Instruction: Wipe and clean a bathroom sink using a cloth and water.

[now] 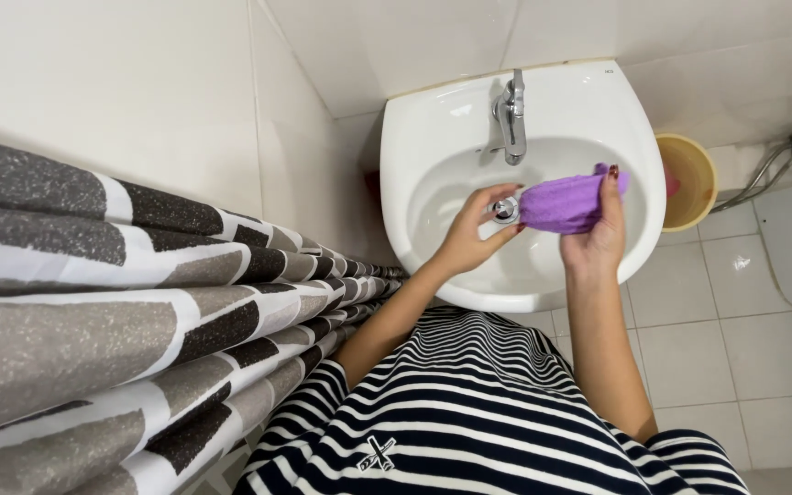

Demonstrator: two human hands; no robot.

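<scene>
I grip a folded purple microfibre cloth (564, 203) in my right hand (598, 240), over the white ceramic washbasin (433, 137). My left hand (471, 236) pinches the cloth's near end, just beside the chrome drain plug (504, 209). A chrome tap (511, 115) stands beyond both hands.

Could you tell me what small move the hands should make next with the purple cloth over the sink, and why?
Probably bring the cloth down onto the sink bowl near the drain. Both the left hand and right hand grip the cloth above the bowl, just under the tap, and no water shows running, so wiping looks like the nearest step.
</scene>
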